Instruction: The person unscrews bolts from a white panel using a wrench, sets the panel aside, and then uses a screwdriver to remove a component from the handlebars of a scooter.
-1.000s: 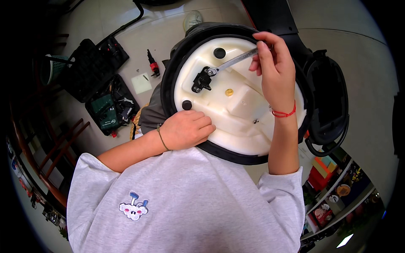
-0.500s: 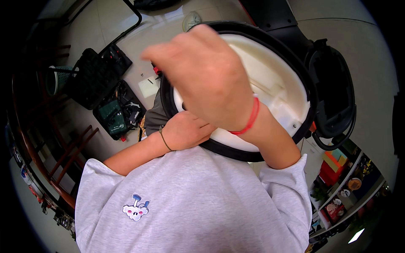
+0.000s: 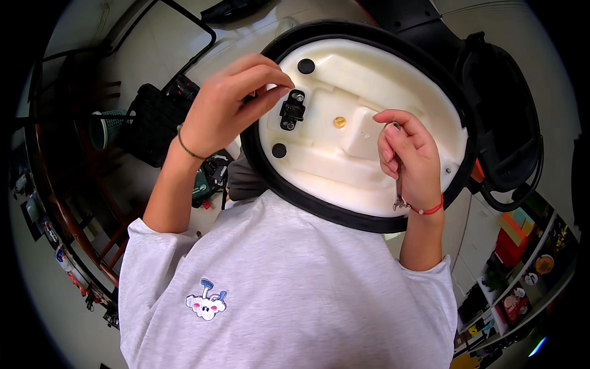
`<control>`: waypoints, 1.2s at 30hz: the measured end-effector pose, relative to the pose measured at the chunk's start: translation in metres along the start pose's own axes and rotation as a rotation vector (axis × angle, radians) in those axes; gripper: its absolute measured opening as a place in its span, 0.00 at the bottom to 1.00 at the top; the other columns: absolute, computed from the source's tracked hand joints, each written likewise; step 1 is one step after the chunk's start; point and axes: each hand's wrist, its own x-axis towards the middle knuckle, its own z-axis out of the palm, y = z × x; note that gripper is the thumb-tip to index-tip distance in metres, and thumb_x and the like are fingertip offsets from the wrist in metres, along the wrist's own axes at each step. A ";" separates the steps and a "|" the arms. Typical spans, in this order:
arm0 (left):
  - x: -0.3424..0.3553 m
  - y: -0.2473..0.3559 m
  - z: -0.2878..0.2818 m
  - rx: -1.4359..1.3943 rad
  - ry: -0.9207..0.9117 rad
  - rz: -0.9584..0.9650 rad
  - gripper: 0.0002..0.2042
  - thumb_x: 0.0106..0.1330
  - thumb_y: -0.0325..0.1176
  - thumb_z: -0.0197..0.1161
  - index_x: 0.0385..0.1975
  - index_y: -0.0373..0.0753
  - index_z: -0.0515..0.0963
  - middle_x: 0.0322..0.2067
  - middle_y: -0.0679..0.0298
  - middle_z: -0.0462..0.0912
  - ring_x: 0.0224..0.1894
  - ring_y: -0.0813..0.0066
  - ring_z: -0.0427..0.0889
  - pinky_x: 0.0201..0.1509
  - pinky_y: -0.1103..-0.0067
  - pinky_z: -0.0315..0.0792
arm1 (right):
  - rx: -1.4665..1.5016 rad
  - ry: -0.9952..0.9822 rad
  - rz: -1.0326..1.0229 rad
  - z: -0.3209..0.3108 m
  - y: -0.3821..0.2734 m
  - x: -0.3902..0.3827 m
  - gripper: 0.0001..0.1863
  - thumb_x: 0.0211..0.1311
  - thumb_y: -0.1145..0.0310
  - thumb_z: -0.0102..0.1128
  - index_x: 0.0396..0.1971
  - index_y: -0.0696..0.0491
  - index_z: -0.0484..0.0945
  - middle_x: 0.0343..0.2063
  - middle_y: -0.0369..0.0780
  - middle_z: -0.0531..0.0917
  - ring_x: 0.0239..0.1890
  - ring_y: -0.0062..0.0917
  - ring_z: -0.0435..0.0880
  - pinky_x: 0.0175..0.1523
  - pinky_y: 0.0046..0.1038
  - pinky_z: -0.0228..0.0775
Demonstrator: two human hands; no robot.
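A white plastic moulded pan [image 3: 332, 178] with a black rubber rim lies in front of me. It carries a black metal bracket [image 3: 292, 109] with bolts, two round black pads [image 3: 306, 66] and a small gold disc [image 3: 340, 122]. My left hand [image 3: 233, 101] reaches to the bracket's upper end, thumb and index tips pinched; what they hold, if anything, is too small to tell. My right hand [image 3: 409, 157] is closed on a steel wrench [image 3: 397, 194], which hangs along the palm toward the wrist, over the pan's right part.
At left are an open black tool case [image 3: 147, 111], a mesh basket [image 3: 104, 129] and wooden chair rails [image 3: 80, 221]. A black bent tube [image 3: 196, 18] lies beyond. Black body panels [image 3: 495, 111] stand at right, with shelves of goods [image 3: 522, 270] at lower right.
My left hand has risen from the pan's near rim to the bracket. My right hand has turned and moved down to the right, the wrench now pointing down instead of reaching to the bracket.
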 end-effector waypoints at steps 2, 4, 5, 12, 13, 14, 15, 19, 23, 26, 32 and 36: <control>0.012 -0.006 -0.006 0.036 -0.098 0.042 0.08 0.60 0.19 0.62 0.38 0.36 0.81 0.35 0.63 0.78 0.33 0.74 0.79 0.35 0.81 0.74 | 0.101 -0.012 -0.022 0.001 0.001 -0.004 0.12 0.70 0.70 0.47 0.47 0.59 0.73 0.20 0.31 0.70 0.17 0.08 0.60 0.20 0.12 0.51; 0.021 -0.006 -0.008 0.082 -0.217 0.058 0.10 0.60 0.19 0.62 0.39 0.37 0.82 0.35 0.64 0.78 0.33 0.73 0.79 0.36 0.81 0.74 | 0.176 0.006 -0.045 0.000 0.006 -0.005 0.12 0.71 0.69 0.46 0.46 0.59 0.73 0.20 0.31 0.70 0.17 0.08 0.60 0.20 0.12 0.51; 0.024 -0.006 -0.007 0.061 -0.276 0.066 0.11 0.59 0.19 0.62 0.40 0.39 0.82 0.35 0.64 0.78 0.34 0.72 0.79 0.37 0.79 0.75 | 0.217 0.020 -0.056 -0.001 0.010 -0.005 0.12 0.71 0.69 0.46 0.46 0.59 0.73 0.19 0.31 0.70 0.17 0.08 0.60 0.20 0.12 0.51; 0.034 -0.002 0.005 0.289 -0.438 0.220 0.13 0.56 0.20 0.65 0.40 0.41 0.83 0.35 0.64 0.76 0.34 0.69 0.79 0.36 0.76 0.76 | 0.376 0.064 -0.121 -0.010 0.013 -0.004 0.13 0.70 0.69 0.46 0.47 0.60 0.73 0.19 0.30 0.68 0.17 0.09 0.59 0.20 0.12 0.51; 0.034 -0.004 0.007 0.306 -0.427 0.226 0.13 0.54 0.22 0.66 0.40 0.42 0.83 0.35 0.65 0.76 0.33 0.68 0.79 0.36 0.75 0.76 | 0.389 0.073 -0.125 -0.011 0.013 -0.004 0.13 0.70 0.69 0.46 0.47 0.60 0.73 0.20 0.30 0.68 0.18 0.09 0.59 0.20 0.13 0.51; 0.034 -0.003 0.008 0.329 -0.424 0.241 0.13 0.53 0.22 0.66 0.39 0.42 0.83 0.35 0.65 0.76 0.33 0.68 0.79 0.37 0.75 0.76 | 0.399 0.069 -0.138 -0.012 0.012 -0.005 0.13 0.70 0.69 0.46 0.47 0.60 0.73 0.20 0.30 0.68 0.18 0.09 0.59 0.20 0.13 0.51; 0.034 -0.003 0.009 0.352 -0.420 0.257 0.13 0.53 0.22 0.66 0.39 0.42 0.82 0.34 0.65 0.76 0.34 0.68 0.79 0.37 0.75 0.76 | 0.409 0.065 -0.151 -0.013 0.010 -0.006 0.13 0.70 0.69 0.46 0.47 0.60 0.73 0.20 0.30 0.68 0.18 0.09 0.59 0.20 0.13 0.51; 0.034 -0.003 0.010 0.446 -0.412 0.342 0.13 0.52 0.23 0.67 0.38 0.42 0.82 0.34 0.65 0.76 0.35 0.68 0.79 0.37 0.75 0.75 | 0.436 0.077 -0.184 -0.015 0.008 -0.009 0.13 0.70 0.68 0.47 0.47 0.60 0.73 0.20 0.30 0.68 0.18 0.09 0.59 0.20 0.13 0.51; 0.028 -0.011 0.014 0.431 -0.334 0.402 0.10 0.52 0.25 0.68 0.35 0.40 0.80 0.33 0.65 0.77 0.34 0.66 0.79 0.35 0.74 0.74 | 0.444 0.091 -0.212 -0.017 0.008 -0.010 0.13 0.69 0.68 0.47 0.47 0.60 0.74 0.20 0.30 0.67 0.18 0.09 0.59 0.20 0.14 0.50; 0.025 -0.016 0.017 0.424 -0.273 0.392 0.11 0.52 0.26 0.69 0.35 0.40 0.80 0.33 0.65 0.76 0.33 0.66 0.78 0.34 0.75 0.75 | 0.463 0.089 -0.231 -0.018 0.006 -0.010 0.14 0.69 0.68 0.46 0.47 0.61 0.73 0.19 0.30 0.67 0.18 0.09 0.59 0.20 0.14 0.50; 0.025 -0.018 0.018 0.392 -0.234 0.358 0.11 0.53 0.27 0.70 0.36 0.40 0.80 0.32 0.65 0.75 0.31 0.67 0.77 0.35 0.75 0.75 | 0.486 0.123 -0.247 -0.021 0.005 -0.012 0.15 0.70 0.68 0.45 0.47 0.62 0.73 0.20 0.30 0.67 0.18 0.10 0.60 0.20 0.14 0.51; 0.031 -0.012 0.013 0.282 -0.358 0.285 0.12 0.52 0.25 0.70 0.37 0.38 0.80 0.34 0.63 0.76 0.33 0.68 0.78 0.35 0.76 0.75 | 0.496 0.112 -0.255 -0.023 0.007 -0.010 0.15 0.69 0.68 0.46 0.48 0.62 0.73 0.20 0.30 0.66 0.18 0.10 0.60 0.20 0.13 0.52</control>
